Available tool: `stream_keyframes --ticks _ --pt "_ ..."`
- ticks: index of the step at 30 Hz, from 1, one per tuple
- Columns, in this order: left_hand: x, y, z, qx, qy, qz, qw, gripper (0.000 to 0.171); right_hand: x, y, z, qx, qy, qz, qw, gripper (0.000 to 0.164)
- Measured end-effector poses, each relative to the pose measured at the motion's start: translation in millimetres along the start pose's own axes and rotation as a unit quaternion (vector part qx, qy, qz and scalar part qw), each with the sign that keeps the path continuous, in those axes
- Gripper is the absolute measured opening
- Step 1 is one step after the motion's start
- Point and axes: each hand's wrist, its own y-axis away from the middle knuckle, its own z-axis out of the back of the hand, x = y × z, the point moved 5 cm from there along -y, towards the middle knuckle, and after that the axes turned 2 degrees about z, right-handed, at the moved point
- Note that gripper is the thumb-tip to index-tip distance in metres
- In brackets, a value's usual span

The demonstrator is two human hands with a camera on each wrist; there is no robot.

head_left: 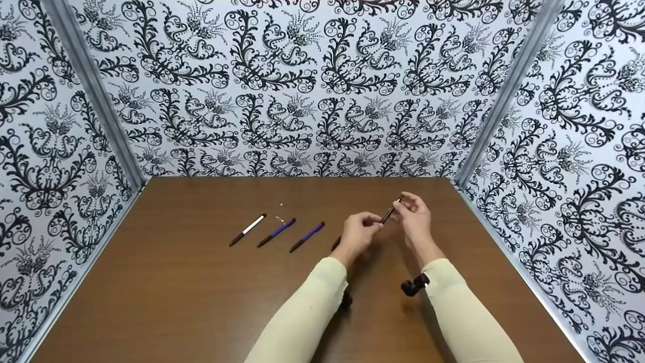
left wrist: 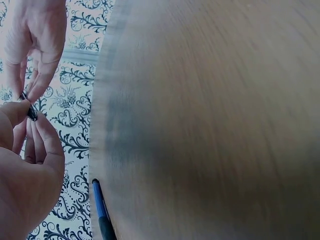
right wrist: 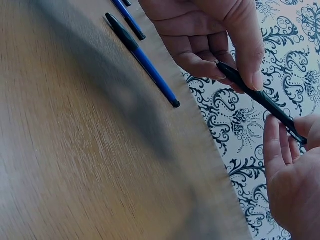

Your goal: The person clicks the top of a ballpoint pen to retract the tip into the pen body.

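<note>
A dark, slim pen (head_left: 390, 214) is held in the air above the table by both hands, tilted with its far end up to the right. My left hand (head_left: 359, 233) pinches the lower, pointed end; the tip (right wrist: 218, 63) shows past its fingers in the right wrist view. My right hand (head_left: 415, 219) grips the opposite end between thumb and fingers. Beneath my left hand lies another pen (head_left: 336, 243), mostly hidden by that hand in the head view. In the right wrist view, a blue pen (right wrist: 155, 75) with a dark grip lies near the table's edge.
To the left, a white pen (head_left: 249, 228) with dark ends and two blue pens, a left one (head_left: 277, 232) and a right one (head_left: 308, 235), lie slantwise in a row. Small pale specks (head_left: 280, 219) show behind them. Patterned panels (head_left: 302, 101) enclose the brown table (head_left: 176, 282).
</note>
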Motion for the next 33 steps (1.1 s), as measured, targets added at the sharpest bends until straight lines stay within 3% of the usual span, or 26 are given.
stream_keyframes --ticks 10,15,23,33 --pt "0.5 1.6 1.2 -0.004 -0.004 0.013 0.9999 0.010 -0.8 -0.6 -1.7 0.010 0.013 -0.004 1.000 0.044" --pt "0.7 1.2 1.0 -0.002 -0.001 0.016 0.9999 0.010 -1.3 -0.5 -1.7 0.010 0.018 -0.005 1.000 0.040" --pt "-2.9 -0.5 3.0 -0.013 -0.033 -0.028 0.9990 0.010 -1.9 -0.3 -3.9 0.020 0.001 0.003 1.000 0.041" --pt "-2.0 -1.6 2.8 -0.017 -0.032 -0.040 0.9985 0.010 -0.3 -0.5 -4.9 0.016 0.003 0.002 1.000 0.038"
